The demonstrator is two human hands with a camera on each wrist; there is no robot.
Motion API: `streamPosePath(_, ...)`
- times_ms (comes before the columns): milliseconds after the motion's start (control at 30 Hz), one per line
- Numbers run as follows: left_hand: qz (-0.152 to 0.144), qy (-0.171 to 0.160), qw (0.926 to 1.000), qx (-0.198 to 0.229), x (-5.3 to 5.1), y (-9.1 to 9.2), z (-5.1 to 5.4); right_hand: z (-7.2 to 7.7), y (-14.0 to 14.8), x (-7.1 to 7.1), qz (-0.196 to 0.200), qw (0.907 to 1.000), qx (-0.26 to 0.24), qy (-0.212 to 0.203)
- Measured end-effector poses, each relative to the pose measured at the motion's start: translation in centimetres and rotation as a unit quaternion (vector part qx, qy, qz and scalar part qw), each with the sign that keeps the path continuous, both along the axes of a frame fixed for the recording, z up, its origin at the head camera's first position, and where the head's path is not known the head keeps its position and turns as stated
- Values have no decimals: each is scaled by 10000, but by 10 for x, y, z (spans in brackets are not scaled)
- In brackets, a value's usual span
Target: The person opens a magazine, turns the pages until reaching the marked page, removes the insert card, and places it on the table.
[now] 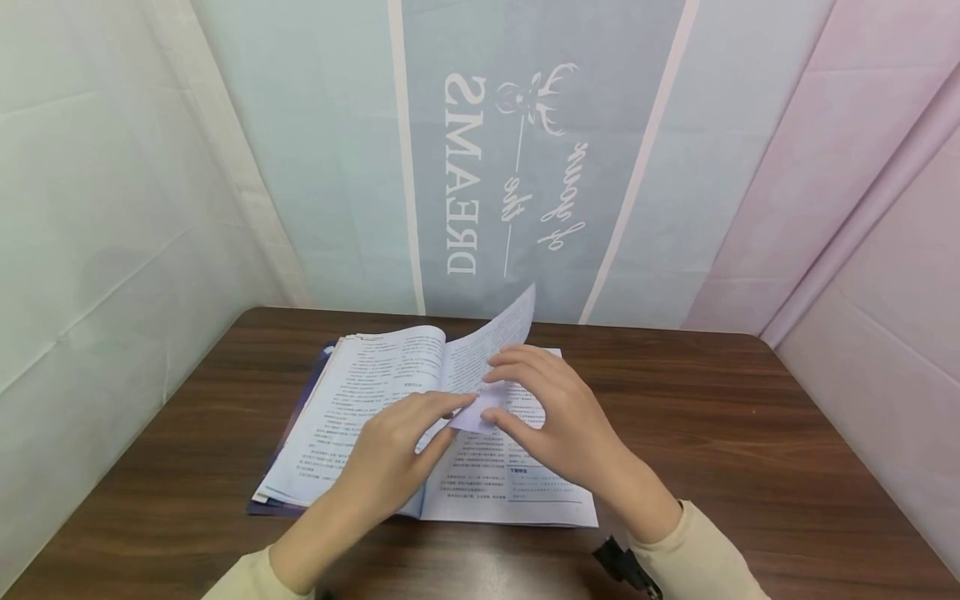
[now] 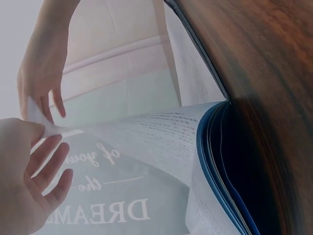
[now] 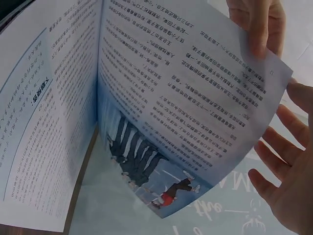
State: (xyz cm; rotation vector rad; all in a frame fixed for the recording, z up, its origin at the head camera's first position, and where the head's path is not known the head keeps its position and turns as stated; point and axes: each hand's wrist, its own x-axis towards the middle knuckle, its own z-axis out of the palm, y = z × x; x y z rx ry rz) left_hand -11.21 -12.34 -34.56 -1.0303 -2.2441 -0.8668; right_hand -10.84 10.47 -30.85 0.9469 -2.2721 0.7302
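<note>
On the cloth backdrop (image 1: 337, 167) I can read, mirrored and turned sideways, the word "DREAMS" (image 1: 465, 175), then "the", and a cursive line which seems to begin with "of you"; beside them is one deer-head drawing (image 1: 532, 100). The open book (image 1: 510, 500) has Chinese print; a boxed heading on its right side looks to me like "下期预告", while most other lines are too small for me to read.

I count one book, lying open on the one brown table (image 1: 712, 425), and one raised page (image 1: 480, 342), standing curved above the book's right half. Through the right wrist camera I see one coloured illustration (image 3: 168, 196) on this page, with a figure in red.

There are two hands. The left hand (image 1: 393, 442) pinches the page near its corner, between thumb and fingers. The right hand (image 1: 570, 408) has its fingers spread, the thumb apart from them, close by the same corner; if the thumb touches the paper, I cannot tell. One black device (image 1: 626, 567) is beside the right sleeve (image 1: 697, 558).
</note>
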Motion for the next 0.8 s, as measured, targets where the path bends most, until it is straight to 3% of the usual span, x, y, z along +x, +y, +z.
streamPosePath(167, 305, 176, 9993, 137, -1, -7, -2, 2, 1, 2, 189, 9995, -240, 114)
streamPosePath(333, 630, 186, 9977, 138, -5, -17, -7, -4, 7, 2, 112, 9997, -106, 200)
streamPosePath(467, 948, -47, 9955, -22, -7, -28, -14, -14, 17, 3, -125, 9998, 143, 66)
streamPosePath(667, 1384, -706, 9877, -196, -7, -47, -22, -27, 34, 4, -477, 9973, 445, -339)
streamPosePath(800, 1521, -720, 9855, -232, -7, -58, -25, -34, 44, 4, -589, 9945, 743, -453)
